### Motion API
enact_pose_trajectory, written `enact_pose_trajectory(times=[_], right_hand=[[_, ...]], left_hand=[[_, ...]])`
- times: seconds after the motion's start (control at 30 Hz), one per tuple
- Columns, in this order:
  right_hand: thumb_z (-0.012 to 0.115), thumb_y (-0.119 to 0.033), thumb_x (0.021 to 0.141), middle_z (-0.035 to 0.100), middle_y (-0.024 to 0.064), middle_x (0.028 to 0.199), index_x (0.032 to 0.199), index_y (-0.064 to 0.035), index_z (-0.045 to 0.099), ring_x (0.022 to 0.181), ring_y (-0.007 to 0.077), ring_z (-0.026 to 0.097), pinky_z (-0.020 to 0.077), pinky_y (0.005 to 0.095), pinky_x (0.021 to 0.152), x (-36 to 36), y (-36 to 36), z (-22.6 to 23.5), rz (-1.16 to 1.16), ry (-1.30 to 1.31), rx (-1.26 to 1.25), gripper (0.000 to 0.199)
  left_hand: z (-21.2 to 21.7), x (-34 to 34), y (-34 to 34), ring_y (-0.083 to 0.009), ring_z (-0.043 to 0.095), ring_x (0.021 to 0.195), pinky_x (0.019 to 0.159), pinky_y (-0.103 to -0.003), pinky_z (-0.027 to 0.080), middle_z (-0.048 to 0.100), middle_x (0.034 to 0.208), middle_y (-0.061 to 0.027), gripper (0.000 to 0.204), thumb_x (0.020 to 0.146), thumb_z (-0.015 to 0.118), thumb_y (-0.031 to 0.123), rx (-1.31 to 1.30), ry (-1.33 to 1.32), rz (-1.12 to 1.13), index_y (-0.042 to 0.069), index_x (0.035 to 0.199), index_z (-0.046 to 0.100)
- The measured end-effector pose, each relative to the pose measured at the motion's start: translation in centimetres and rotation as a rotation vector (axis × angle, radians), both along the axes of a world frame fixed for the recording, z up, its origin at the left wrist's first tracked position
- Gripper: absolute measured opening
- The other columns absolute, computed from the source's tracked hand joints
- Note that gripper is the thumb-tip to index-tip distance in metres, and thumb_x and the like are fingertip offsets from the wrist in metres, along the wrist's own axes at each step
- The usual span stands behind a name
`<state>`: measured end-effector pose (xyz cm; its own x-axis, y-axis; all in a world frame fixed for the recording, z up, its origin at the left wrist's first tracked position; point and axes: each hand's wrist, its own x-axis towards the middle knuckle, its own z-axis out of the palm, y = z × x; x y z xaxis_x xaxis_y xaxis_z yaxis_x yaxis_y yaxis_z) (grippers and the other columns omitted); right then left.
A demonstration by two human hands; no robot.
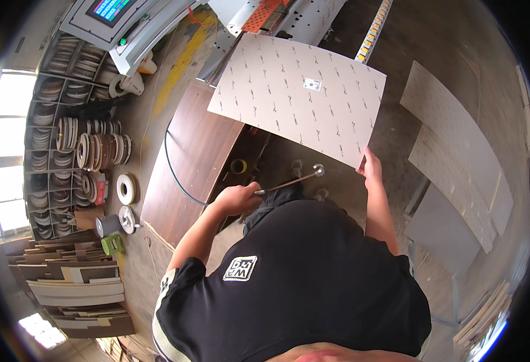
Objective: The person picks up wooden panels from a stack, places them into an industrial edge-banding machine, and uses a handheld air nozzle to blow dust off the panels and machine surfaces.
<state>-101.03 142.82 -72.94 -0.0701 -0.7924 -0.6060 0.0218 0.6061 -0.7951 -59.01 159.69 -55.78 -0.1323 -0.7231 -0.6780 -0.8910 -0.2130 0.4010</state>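
My left hand (238, 199) is closed around the handle of an air blow gun (289, 182). Its thin long nozzle points to the right and ends in a round metal tip. A dark blue hose (180, 182) runs in an arc down to my left wrist. My right hand (370, 167) pinches the near right corner of a large pale board (295, 99). Fine printed marks cover the board, and a small white label sits on it. Its far left edge lies against the machine (265, 15).
A brown wood-look worktop (186, 157) stands at the left, with a roll of yellow tape (238, 166) beside it. Pale boards (452, 145) lie on a stand at the right. Rolls of edge banding (93, 151) fill a rack at far left, above stacked panels (75, 286).
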Motion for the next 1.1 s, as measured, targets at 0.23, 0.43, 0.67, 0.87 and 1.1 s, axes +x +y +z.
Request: enact_pose_trajectory(times=[0.23, 0.43, 0.67, 0.87, 1.1], right_hand=[[0.058, -0.052, 0.100, 0.070, 0.0030, 0.092, 0.116, -0.0079, 0.067, 0.077, 0.0144, 0.068, 0.0552, 0.0323, 0.063, 0.2, -1.0, 1.2, 0.088, 0.033, 0.054, 0.047], [0.057, -0.054, 0.100, 0.067, 0.0029, 0.087, 0.112, -0.0054, 0.067, 0.070, 0.0123, 0.063, 0.0540, 0.0288, 0.054, 1.3, -0.8, 0.4, 0.098, 0.064, 0.032, 0.051], [0.057, -0.054, 0.100, 0.068, 0.0033, 0.084, 0.114, -0.0030, 0.068, 0.065, 0.0113, 0.064, 0.0538, 0.0273, 0.051, 0.2, -1.1, 0.5, 0.168, 0.109, 0.058, 0.054], [0.058, -0.054, 0.100, 0.069, 0.0040, 0.087, 0.115, -0.0043, 0.066, 0.068, 0.0131, 0.065, 0.0536, 0.0296, 0.053, 1.4, -1.4, 0.9, 0.139, 0.020, 0.040, 0.053], [0.060, -0.054, 0.098, 0.070, 0.0026, 0.089, 0.116, -0.0102, 0.066, 0.069, 0.0129, 0.065, 0.0507, 0.0298, 0.050, 1.6, -1.1, 1.5, 0.074, -0.071, 0.088, 0.047]], left_hand=[[-5.9, 15.8, 7.6, -0.0528, 0.066, 0.090, 0.074, -0.060, 0.050, 0.069, 0.094, -0.0327, 0.038, 0.099, 0.058, 0.033, -0.485, -0.427, 0.792, 0.003, 0.120, 0.050], [-1.4, 2.8, 7.2, -0.0484, 0.067, 0.086, 0.077, -0.058, 0.051, 0.069, 0.088, -0.0281, 0.039, 0.098, 0.058, 0.036, -0.161, -0.152, 0.385, 0.006, 0.122, 0.050], [-0.2, 1.3, 8.3, -0.0463, 0.068, 0.086, 0.076, -0.056, 0.052, 0.070, 0.088, -0.0253, 0.040, 0.096, 0.062, 0.039, -0.091, -0.084, 0.259, 0.010, 0.122, 0.051], [-7.5, 16.7, 13.1, -0.0510, 0.066, 0.092, 0.078, -0.057, 0.050, 0.069, 0.092, -0.0306, 0.043, 0.097, 0.061, 0.038, -0.397, -0.375, 0.888, 0.006, 0.123, 0.051], [-10.8, 14.1, 3.9, -0.0135, 0.048, 0.044, 0.036, -0.028, 0.032, 0.048, 0.063, -0.0024, 0.025, 0.103, 0.055, 0.032, -0.381, 0.368, 1.541, 0.011, 0.100, 0.042]])
